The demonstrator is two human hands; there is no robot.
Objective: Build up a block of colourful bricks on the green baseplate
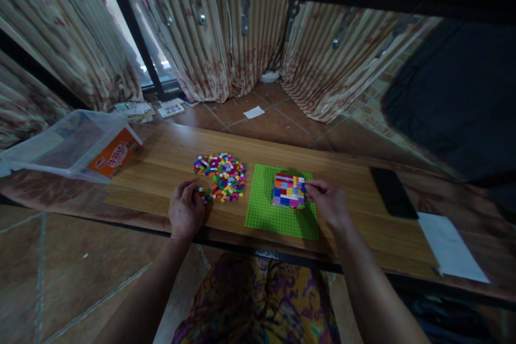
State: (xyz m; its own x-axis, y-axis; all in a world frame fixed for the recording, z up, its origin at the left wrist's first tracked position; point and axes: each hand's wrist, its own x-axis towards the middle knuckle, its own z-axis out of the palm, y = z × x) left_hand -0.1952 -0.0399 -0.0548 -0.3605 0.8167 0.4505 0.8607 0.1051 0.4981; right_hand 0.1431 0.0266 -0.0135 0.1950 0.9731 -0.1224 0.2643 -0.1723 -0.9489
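A bright green studded baseplate (262,209) lies on the wooden board. On it stands a squarish block of toy building bricks (288,191) in red, white, blue, yellow and purple. My right hand (328,204) has thumb and forefinger pinched at the block's upper right edge, on a brick there. To the left of the plate is a spread-out pile of small loose bricks (226,172) in many colours. Beside the pile's lower left end rests my left hand (186,209), its fingers curled together near a white brick. What those fingers hold, if anything, is hidden.
A clear plastic bin (60,164) with an orange label stands at the left end of the wooden board (161,164). To the right lie a black phone-like slab (394,192) and a white sheet of paper (453,247). Curtains (226,43) hang beyond the tiled floor.
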